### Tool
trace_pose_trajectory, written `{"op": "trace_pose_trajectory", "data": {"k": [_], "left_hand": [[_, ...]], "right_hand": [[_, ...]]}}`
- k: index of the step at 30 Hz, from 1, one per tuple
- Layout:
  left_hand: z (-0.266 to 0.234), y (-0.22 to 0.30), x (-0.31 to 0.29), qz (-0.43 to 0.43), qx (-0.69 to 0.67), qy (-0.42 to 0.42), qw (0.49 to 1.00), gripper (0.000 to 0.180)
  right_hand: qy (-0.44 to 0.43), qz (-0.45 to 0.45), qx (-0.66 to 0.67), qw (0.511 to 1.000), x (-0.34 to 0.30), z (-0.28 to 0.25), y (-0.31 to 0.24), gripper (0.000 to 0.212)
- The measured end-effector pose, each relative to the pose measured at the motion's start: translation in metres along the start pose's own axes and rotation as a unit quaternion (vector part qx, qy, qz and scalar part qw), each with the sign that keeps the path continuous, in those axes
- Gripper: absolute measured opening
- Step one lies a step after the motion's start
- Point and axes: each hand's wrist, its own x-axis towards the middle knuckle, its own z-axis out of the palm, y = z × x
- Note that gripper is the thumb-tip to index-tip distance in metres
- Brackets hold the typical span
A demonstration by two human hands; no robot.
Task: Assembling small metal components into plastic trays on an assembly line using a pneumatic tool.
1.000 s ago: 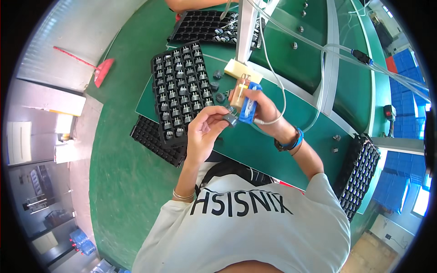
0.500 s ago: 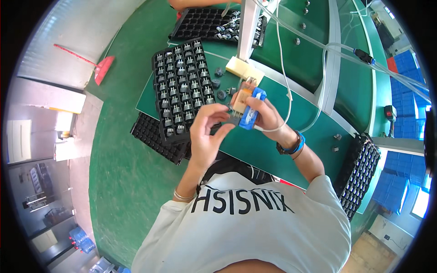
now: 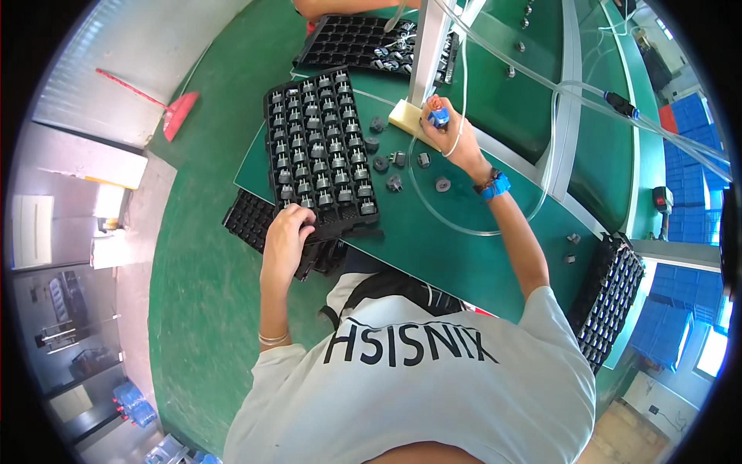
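My left hand [image 3: 286, 236] is at the near-left edge of a black tray [image 3: 340, 226] with its fingers curled down over the pockets. What its fingertips pinch, if anything, is hidden. Rows of grey plug inserts with metal pins [image 3: 315, 135] fill most of the tray. Out to the right, my right hand [image 3: 457, 147] is closed round a small blue tool [image 3: 439, 117] with an orange-red end, raised beside a cream foam block [image 3: 408, 117]. Several loose plug inserts [image 3: 395, 183] lie on the green table between the tray and my right hand.
Under the filled tray sits another black tray [image 3: 249, 220]. A third tray [image 3: 352, 42] with cabled parts is at the back, near another person's arm [image 3: 348, 8]. A white post [image 3: 430, 62] and a looping clear hose [image 3: 464, 230] are close to my right hand. Another filled tray [image 3: 610, 301] stands at right.
My hands have parted. My left hand moved left and down to the tray; my right hand carried the blue tool up and away. More loose inserts and the hose loop now show on the table.
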Motion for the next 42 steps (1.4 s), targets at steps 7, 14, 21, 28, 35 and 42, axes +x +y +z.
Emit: {"op": "trace_pose_trajectory", "data": {"k": [7, 14, 21, 28, 35, 42], "left_hand": [[0.000, -0.012, 0.009, -0.033, -0.059, -0.018, 0.998, 0.018], [-0.006, -0.013, 0.008, 0.038, -0.015, -0.026, 0.999, 0.017], [-0.002, -0.019, 0.007, 0.076, -0.017, -0.031, 0.996, 0.018], [-0.019, -0.040, 0.009, -0.067, -0.365, -0.102, 0.923, 0.012], [-0.001, -0.018, 0.017, -0.025, -0.678, -0.093, 0.729, 0.014], [0.021, 0.028, 0.028, -0.003, -0.735, -0.069, 0.675, 0.030]], "right_hand": [[-0.031, -0.010, -0.005, 0.999, -0.002, -0.004, -0.003, 0.044], [-0.039, -0.035, 0.008, 0.999, -0.002, -0.006, 0.002, 0.052], [0.031, -0.071, -0.059, 0.995, 0.004, 0.003, 0.014, 0.037], [0.124, 0.056, 0.134, 0.982, 0.026, -0.021, 0.060, 0.027], [0.263, 0.065, -0.261, 0.927, 0.062, -0.082, 0.145, 0.035], [0.314, -0.045, -0.337, 0.887, 0.060, -0.093, 0.137, 0.032]]}}
